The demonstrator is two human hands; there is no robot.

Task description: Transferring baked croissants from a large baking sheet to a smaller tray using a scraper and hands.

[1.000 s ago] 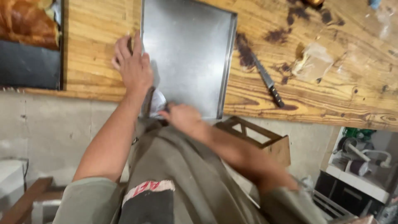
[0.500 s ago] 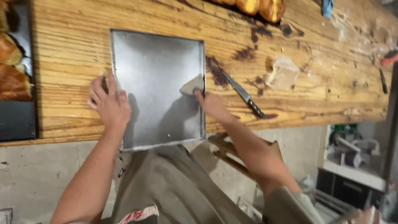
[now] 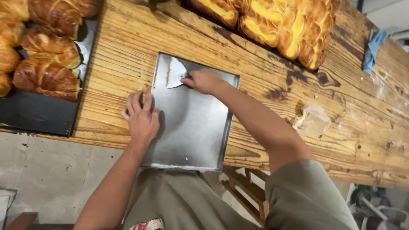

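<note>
Right now the right hand [image 3: 204,81] grips a flat metal scraper [image 3: 174,72], its fingers closed around the handle, and presses the wide blade against the far left corner of a shallow metal tray [image 3: 196,127]. The tray lies on the wooden worktop [image 3: 272,76], with its near edge hanging a little over the worktop's front. The left hand [image 3: 140,117] rests palm down on the tray's left rim, fingers spread and lying flat, partly on the wood and partly on the metal, steadying it rather than gripping anything. A thin brownish streak shows on the blade, and the corner beneath it looks slightly marked, while most of the tray's bed toward the person looks smooth and bare. Judging by that, the scraping seems well along, with the far corner and perhaps the far rim left to clean; whether fine residue remains elsewhere cannot be told. Golden braided loaves [image 3: 281,25] sit along the far edge of the worktop, and more loaves lie on a dark tray [image 3: 34,115] to the left. A crumpled clear plastic bag [image 3: 313,121] lies to the right, and a blue cloth [image 3: 371,49] farther off.
</note>
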